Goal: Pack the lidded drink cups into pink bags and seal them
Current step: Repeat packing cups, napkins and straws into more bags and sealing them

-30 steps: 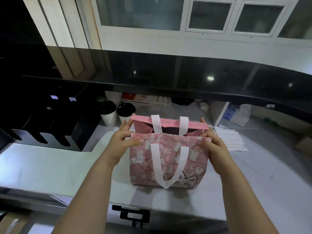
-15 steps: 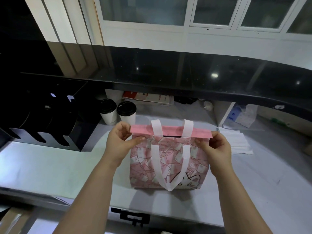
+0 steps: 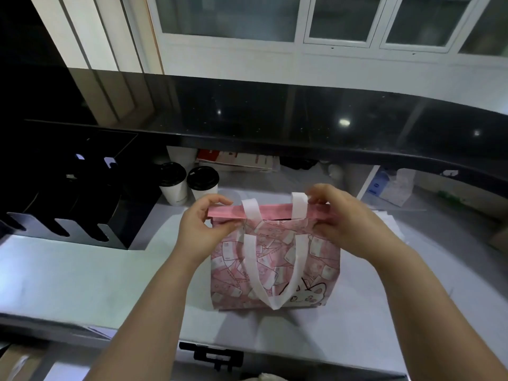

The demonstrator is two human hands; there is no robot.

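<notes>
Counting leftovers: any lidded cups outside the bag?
Yes, two black-lidded cups stand on the counter beyond the left hand, outside the pink bag.

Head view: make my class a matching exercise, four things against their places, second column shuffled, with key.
1 pink patterned bag with white handles
2 white paper cups with black lids
3 black slotted rack
4 stack of white sheets

A far left of the grey counter
B right of the bag
C top pinched by left hand and right hand
D just behind the bag's left corner

Pairs: 1-C, 2-D, 3-A, 4-B
</notes>
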